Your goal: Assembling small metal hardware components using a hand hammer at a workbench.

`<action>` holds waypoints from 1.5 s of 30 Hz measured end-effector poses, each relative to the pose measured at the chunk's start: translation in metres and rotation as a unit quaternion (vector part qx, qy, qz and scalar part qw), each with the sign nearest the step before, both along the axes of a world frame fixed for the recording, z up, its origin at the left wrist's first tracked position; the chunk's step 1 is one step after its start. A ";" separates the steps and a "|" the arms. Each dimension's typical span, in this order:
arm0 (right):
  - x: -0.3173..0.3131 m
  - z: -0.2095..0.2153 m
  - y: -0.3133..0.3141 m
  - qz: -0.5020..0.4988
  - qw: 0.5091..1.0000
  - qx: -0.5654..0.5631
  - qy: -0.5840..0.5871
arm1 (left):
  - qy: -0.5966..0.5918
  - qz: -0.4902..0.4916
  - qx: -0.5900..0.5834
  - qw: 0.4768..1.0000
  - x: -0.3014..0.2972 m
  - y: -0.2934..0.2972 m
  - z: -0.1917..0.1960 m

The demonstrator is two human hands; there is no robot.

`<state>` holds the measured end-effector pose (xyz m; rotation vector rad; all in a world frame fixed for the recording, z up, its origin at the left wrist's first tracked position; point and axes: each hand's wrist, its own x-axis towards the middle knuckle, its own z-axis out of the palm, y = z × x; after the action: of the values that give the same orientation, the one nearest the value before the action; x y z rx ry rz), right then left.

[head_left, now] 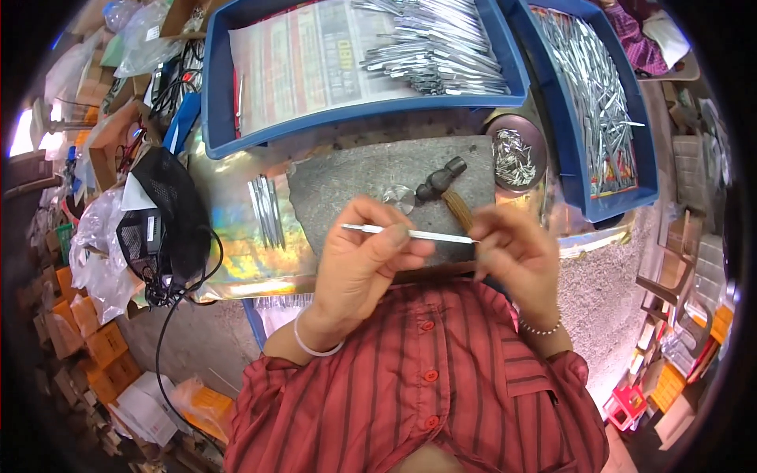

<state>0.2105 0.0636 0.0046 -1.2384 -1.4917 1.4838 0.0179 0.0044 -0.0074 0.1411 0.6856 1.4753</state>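
My left hand [359, 264] is closed round a slim silver metal rod [434, 235], with the thumb laid over it. The rod lies nearly level in front of my chest, its narrower end pointing left. At its right end, the thumb and fingers of my right hand [516, 252] are pinched together; whether they grip the rod or a tiny piece is hidden. Just beyond both hands, a ball-headed hammer [441, 180] with a wooden handle rests on a grey stone slab [339, 169]. A clear round disc [400, 197] sits left of the hammer head.
Several similar rods [266, 211] lie left of the slab. Small metal pieces fill a round dish [540, 140] at its right. Two blue trays [363, 114] [579, 185] hold piles of rods. A black mesh bag [169, 229] with cables stands at the left. Boxes [106, 343] crowd the floor.
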 end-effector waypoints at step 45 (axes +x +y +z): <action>-0.059 -0.003 0.027 0.122 0.940 -0.276 0.162 | 0.134 -0.253 0.012 0.958 -0.025 -0.001 -0.005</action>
<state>0.1511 0.0905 0.0011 -1.0546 -1.0673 2.2565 -0.0075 0.0037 -0.0127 0.5062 0.7790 0.9778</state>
